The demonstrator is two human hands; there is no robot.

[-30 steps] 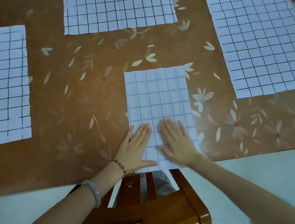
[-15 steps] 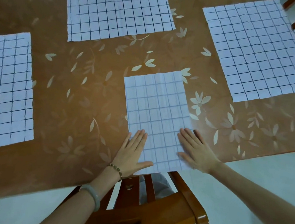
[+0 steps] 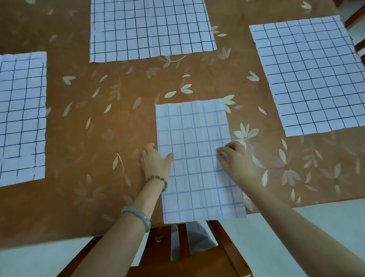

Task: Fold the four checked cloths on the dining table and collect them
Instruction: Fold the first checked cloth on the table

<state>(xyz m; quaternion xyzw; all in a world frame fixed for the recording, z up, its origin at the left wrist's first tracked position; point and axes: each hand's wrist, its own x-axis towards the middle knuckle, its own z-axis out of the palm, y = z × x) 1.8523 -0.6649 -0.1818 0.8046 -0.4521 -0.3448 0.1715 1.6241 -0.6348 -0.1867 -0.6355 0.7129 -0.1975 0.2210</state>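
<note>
A folded white checked cloth (image 3: 196, 163) lies lengthwise at the table's near edge, pale grid side up. My left hand (image 3: 156, 162) is at its left edge near the middle, thumb on top of the cloth and fingers curled at the edge. My right hand (image 3: 233, 158) is at the right edge at the same height, fingers bent and pinching the cloth's edge. Three more checked cloths lie flat and unfolded: one at the left (image 3: 9, 117), one at the far middle (image 3: 150, 22), one at the right (image 3: 316, 73).
The table (image 3: 102, 133) has a brown covering with pale flowers and leaves. A wooden chair (image 3: 187, 267) stands under its near edge between my arms. Another wooden chair (image 3: 364, 43) shows at the far right. The floor is pale tile.
Both hands slid apart from the cloth's near end to its left and right edges and moved up to mid-length. Flat fingers have curled to take hold of the edges. The view tilted down.
</note>
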